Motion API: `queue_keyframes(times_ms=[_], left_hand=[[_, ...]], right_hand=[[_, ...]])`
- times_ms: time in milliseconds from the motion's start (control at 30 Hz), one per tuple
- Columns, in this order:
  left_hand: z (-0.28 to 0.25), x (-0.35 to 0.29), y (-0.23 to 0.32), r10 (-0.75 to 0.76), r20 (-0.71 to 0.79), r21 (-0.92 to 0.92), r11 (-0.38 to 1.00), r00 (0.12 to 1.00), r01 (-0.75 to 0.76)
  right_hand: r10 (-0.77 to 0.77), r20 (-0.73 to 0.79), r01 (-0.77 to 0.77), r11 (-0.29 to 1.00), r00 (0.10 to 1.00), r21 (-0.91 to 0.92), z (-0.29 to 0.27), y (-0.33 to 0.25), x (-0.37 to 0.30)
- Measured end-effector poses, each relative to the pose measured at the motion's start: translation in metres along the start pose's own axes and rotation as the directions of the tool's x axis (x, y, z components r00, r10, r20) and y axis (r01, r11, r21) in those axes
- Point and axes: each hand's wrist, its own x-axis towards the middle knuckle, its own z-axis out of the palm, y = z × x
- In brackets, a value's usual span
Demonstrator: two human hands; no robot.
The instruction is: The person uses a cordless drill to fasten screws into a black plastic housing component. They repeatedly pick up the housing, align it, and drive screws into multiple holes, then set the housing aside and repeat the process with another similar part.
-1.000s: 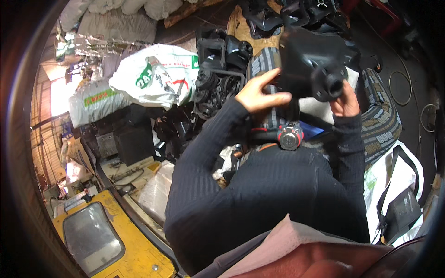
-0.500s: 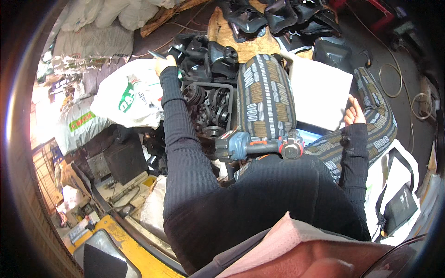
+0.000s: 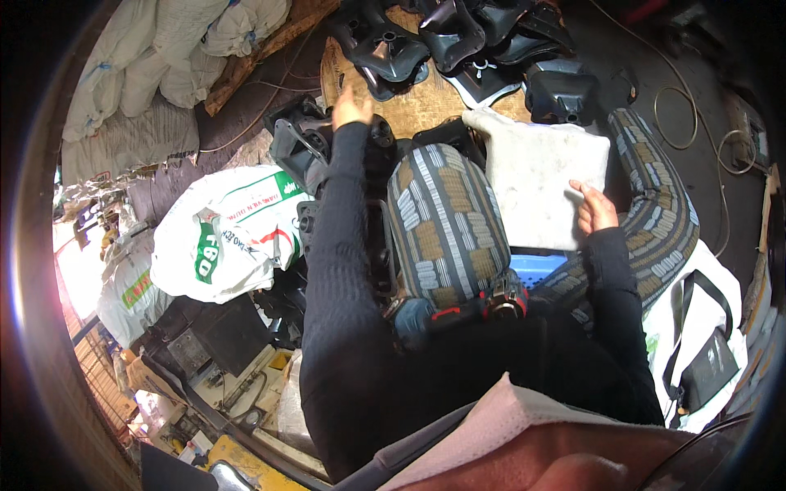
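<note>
A: What has moved since half a second ago?
B: The left hand (image 3: 350, 113). It showed then at the upper edge of the white bag (image 3: 233, 237); now it is farther forward, between the black plastic parts (image 3: 393, 53) on the wooden board (image 3: 413, 119) and the black frame-like pieces (image 3: 299, 147) nearer the person.
A: Does it hold something?
B: Its fingers are stretched and loosely parted, and no thing is seen in them. Whether they touch a piece, one cannot tell.
A: And the right hand (image 3: 598, 211)?
B: It is half open, with the fingers a little bent, over the edge of the white block (image 3: 544, 176) (contact there is likely, but not certain). It grips nothing visible. The block lies just beside the patterned cushion (image 3: 446, 229), and the power tool (image 3: 413, 319) is partly hidden at the person's lap.
A: Which step is this, in your judgement?
B: A reach among the black parts, it seems, with the right hand waiting. To lift one would call for the left fingers to close on a rim, without pulling the neighbours.
</note>
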Motion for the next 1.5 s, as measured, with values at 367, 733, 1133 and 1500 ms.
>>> queue_keyframes(times_ms=[367,733,1133,1500], left_hand=[[0.153,0.073,0.021,-0.696,0.481,-0.601,0.182,0.534,0.778],[-0.098,-0.048,0.169,-0.048,0.364,-0.828,0.442,0.930,0.346],[-0.045,-0.234,0.257,0.180,0.830,-0.513,0.618,0.528,0.596],[-0.240,-0.327,0.217,0.496,0.735,-0.553,0.833,0.463,-0.015]], right_hand=[[0.083,0.030,-0.080,0.993,0.996,-0.087,0.029,-0.017,-0.016],[-0.769,0.098,0.722,0.537,0.632,-0.436,0.038,-0.058,-0.038],[-0.656,0.457,0.674,0.107,0.600,-0.731,-0.031,-0.035,-0.008],[-0.593,0.536,0.641,-0.043,0.601,-0.767,0.003,0.028,0.016]])
